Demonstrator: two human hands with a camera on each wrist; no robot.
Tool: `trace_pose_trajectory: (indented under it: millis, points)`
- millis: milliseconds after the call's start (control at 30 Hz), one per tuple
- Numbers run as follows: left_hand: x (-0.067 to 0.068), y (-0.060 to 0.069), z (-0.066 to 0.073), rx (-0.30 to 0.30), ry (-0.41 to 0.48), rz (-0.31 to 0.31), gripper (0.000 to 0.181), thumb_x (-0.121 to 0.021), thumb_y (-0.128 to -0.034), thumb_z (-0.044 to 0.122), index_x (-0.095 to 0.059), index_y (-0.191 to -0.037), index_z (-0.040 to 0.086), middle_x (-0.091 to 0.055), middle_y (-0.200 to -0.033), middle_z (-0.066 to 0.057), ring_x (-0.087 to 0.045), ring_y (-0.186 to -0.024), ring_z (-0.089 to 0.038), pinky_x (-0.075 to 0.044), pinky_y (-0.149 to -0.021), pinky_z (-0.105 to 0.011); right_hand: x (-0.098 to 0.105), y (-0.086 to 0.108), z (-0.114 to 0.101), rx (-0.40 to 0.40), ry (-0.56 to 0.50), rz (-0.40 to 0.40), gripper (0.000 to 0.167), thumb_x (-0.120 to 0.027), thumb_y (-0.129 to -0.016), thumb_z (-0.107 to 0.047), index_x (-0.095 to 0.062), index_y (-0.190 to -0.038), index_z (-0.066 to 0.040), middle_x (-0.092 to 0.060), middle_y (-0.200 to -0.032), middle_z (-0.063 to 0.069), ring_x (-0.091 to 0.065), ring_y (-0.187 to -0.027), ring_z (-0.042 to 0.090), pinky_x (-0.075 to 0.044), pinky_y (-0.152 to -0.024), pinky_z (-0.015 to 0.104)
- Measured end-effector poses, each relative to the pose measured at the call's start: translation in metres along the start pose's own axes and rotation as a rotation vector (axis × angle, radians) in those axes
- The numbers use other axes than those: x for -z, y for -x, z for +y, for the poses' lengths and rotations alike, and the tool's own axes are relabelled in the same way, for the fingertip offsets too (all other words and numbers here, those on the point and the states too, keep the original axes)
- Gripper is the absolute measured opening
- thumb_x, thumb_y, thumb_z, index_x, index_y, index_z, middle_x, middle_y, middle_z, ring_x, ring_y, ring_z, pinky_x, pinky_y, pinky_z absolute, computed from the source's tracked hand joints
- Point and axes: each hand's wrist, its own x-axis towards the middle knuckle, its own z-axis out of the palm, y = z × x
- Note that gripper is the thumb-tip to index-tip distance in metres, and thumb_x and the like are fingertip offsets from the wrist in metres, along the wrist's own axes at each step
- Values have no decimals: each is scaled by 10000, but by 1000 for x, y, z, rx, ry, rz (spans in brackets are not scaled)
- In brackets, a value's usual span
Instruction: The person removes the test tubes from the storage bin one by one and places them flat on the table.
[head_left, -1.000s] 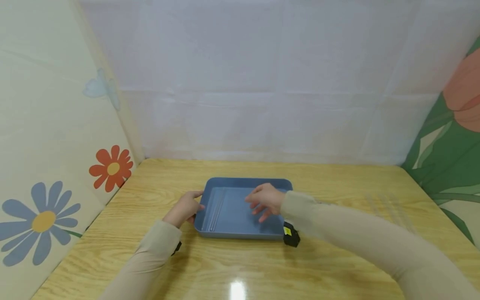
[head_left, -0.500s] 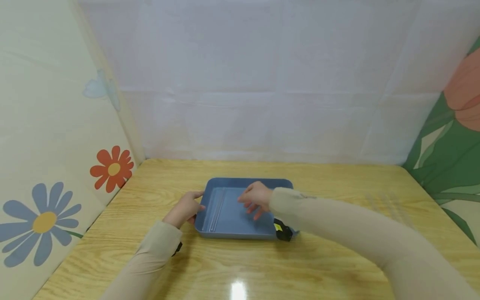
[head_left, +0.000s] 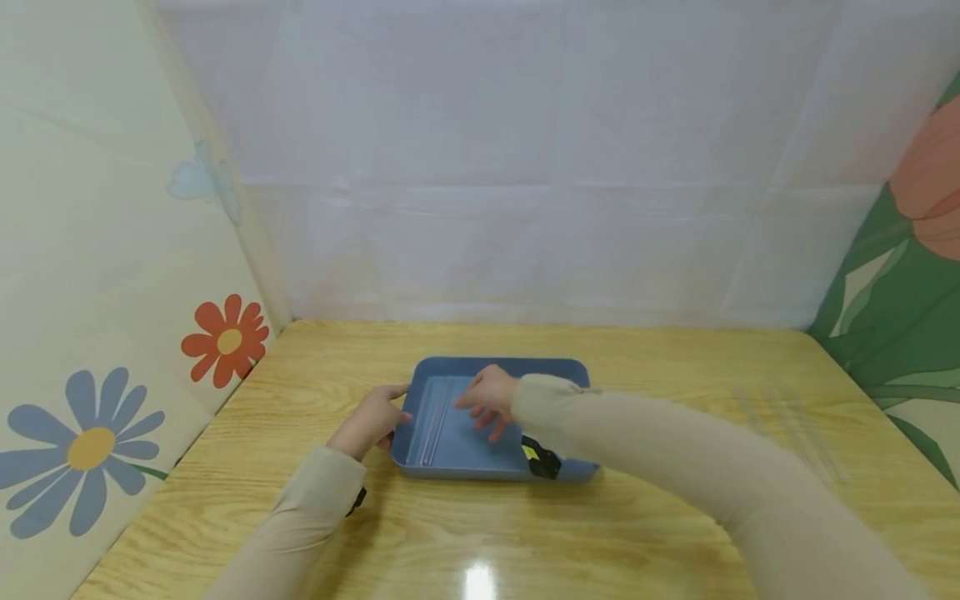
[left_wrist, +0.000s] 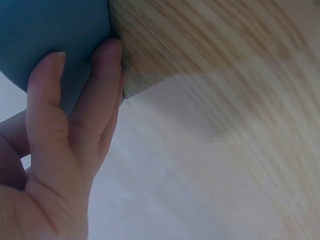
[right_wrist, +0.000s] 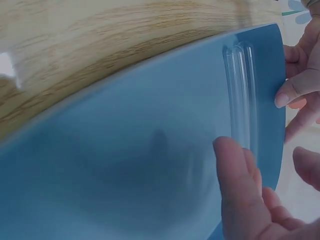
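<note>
A blue tray (head_left: pixel 480 472) lies on the table, with clear tubes (head_left: pixel 432 429) side by side along its left end; they also show in the right wrist view as clear tubes (right_wrist: pixel 241 90). My left hand (head_left: pixel 369 422) grips the tray's left wall, thumb over the rim; in the left wrist view the fingers of the left hand (left_wrist: pixel 65 130) press the tray's outer side (left_wrist: pixel 75 30). Over the tray, just right of the tubes, hovers my right hand (head_left: pixel 491 398) with relaxed, parted fingers and nothing in them. The right wrist view has the right hand (right_wrist: pixel 250 200) near the tubes.
Several clear tubes (head_left: pixel 798 429) lie on the right part of the wooden table (head_left: pixel 637 533). A white cloth (head_left: pixel 525 167) hangs behind the table, and flowered panels stand at the left and right. A black device (head_left: pixel 542 458) is at my right wrist.
My right hand has moved left over the tray, towards the tubes inside it. The left hand keeps its grip on the tray's left side.
</note>
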Motion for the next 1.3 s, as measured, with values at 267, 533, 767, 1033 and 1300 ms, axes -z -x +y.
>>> trace_pose_trajectory:
  millis: [267,533,767,1033,1300]
  points:
    - [0,1,0,2,10,6,584,-534,-942,-56,-326,-1487,-28,-646,-886,-191,-550,-508,-177,-526,-477,-296,-10,-11,-5,1,19,5,315,-684,-908,-118,-584,-1148,60,-647,-975,223,-669,-902,371,-577,-636,489]
    - [1,2,-2,-11,6,3,583,-539,-935,-54,-334,-1481,-37,-647,-842,-171,-494,-455,-151,-498,-449,-272,-22,-50,1,-80,49,-9,602,-730,-878,-168,-445,-1363,48,-615,-867,190,-656,-754,340,-566,-551,487]
    - [1,4,-1,-25,15,1,576,-529,-945,-44,-333,-1486,-26,-666,-831,-141,-430,-417,-124,-477,-442,-269,-27,-64,-3,-113,1,28,659,-738,-867,-137,-398,-1399,51,-605,-863,215,-640,-720,353,-559,-536,508]
    - [1,4,0,-28,12,10,565,-531,-947,-48,-343,-1480,-31,-671,-976,-190,-452,-438,-130,-485,-454,-274,-31,-61,-8,-168,42,17,680,-728,-877,-162,-372,-1422,32,-600,-841,246,-633,-749,365,-573,-573,478]
    - [-1,2,0,-25,1,15,570,-542,-937,-49,-355,-1476,-28,-651,-1052,-237,-464,-442,-132,-483,-447,-262,-32,-68,-8,-189,173,-12,643,-752,-861,-218,-453,-1377,25,-592,-919,188,-612,-654,289,-574,-546,410]
